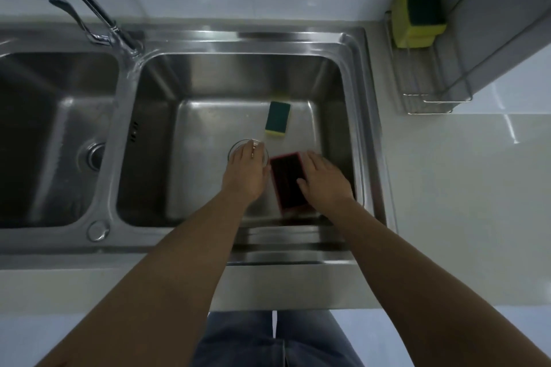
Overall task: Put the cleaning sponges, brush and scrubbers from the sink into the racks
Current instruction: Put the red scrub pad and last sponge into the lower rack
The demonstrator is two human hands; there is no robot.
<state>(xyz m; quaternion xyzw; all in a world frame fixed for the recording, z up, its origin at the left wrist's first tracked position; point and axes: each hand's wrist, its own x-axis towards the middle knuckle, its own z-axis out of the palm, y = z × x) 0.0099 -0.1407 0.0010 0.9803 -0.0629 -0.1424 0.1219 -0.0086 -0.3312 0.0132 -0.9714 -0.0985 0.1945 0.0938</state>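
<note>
Both my hands reach down into the right basin of the steel sink [348, 48]. My right hand [323, 177] lies on the right edge of a red sponge with a dark scouring face [284, 180] on the basin floor; whether the fingers grip it is unclear. My left hand [246, 171] hovers over the round drain [234, 149], fingers loosely apart, holding nothing visible. A green-and-yellow sponge [278, 118] lies flat farther back in the basin. A wire rack [423, 80] stands on the counter at the right, with green-and-yellow sponges [419, 13] standing at its back end.
The faucet [89, 6] rises at the back left between the two basins. The left basin [44, 134] has its own drain. White counter [462, 188] runs right of the sink, and a grey slanted panel [507, 18] leans over the rack.
</note>
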